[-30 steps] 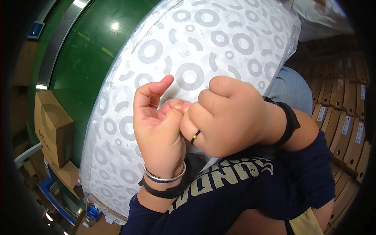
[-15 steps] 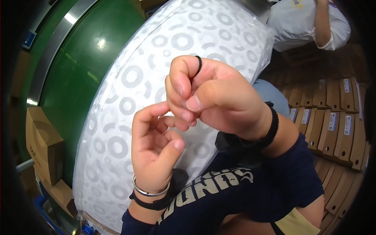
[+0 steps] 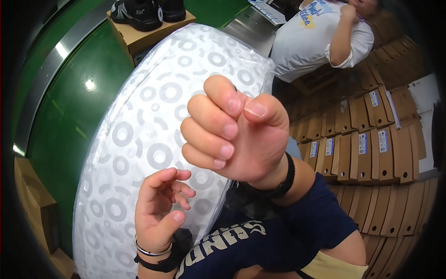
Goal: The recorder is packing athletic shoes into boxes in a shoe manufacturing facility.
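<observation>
Over a large stack of white patterned paper (image 3: 125,135) in clear plastic, my right hand (image 3: 237,132) is raised with its fingers curled in. Its thumb presses against the index finger; anything small pinched there is hidden. A dark spot by the index finger is part of a black ring. Below and to the left, my left hand (image 3: 162,207) has loosely bent fingers set apart, with nothing in it. The two hands do not touch. Black straps circle both wrists, and a silver bangle (image 3: 151,251) sits on the left one.
Dark sports shoes (image 3: 139,14) stand on a cardboard box (image 3: 153,35) at the far left. A green conveyor belt (image 3: 88,111) runs along the left. Several shoe boxes (image 3: 367,158) are stacked at right. Another person in a white shirt (image 3: 309,42) is at the far right.
My hands have come apart: the left has dropped lower and leftward, and the right has turned, its fingers curling tighter. The view has shifted, bringing the shoes into sight.
</observation>
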### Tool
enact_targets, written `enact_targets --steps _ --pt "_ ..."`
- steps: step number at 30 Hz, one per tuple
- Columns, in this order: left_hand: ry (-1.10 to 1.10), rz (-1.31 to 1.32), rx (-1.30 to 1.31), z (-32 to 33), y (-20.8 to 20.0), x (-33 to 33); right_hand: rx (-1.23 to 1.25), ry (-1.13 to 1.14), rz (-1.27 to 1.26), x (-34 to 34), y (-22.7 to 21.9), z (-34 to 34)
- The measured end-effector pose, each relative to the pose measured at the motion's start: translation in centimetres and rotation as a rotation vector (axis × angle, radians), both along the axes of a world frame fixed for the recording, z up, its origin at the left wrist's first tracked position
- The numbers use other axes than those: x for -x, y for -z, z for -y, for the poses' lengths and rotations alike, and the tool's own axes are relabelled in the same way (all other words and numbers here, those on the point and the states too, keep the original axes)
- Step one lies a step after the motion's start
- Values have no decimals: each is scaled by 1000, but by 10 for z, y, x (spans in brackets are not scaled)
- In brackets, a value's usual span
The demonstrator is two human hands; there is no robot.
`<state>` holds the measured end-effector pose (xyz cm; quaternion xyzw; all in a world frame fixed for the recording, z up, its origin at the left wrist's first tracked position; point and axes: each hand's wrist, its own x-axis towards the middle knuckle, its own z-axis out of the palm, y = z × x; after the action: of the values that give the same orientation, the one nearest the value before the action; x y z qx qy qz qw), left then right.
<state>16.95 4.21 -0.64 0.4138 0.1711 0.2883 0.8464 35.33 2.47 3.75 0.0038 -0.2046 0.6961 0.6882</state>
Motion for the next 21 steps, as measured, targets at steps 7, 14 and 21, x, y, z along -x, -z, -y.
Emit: enact_targets --steps 7,14,21 --pt "19 6 50 0 1 2 -57 3 52 1 0 3" --pt "67 -30 76 3 -1 0 -90 -4 125 -1 2 5" --pt "81 -57 92 -3 1 1 -95 9 144 -1 7 -2"
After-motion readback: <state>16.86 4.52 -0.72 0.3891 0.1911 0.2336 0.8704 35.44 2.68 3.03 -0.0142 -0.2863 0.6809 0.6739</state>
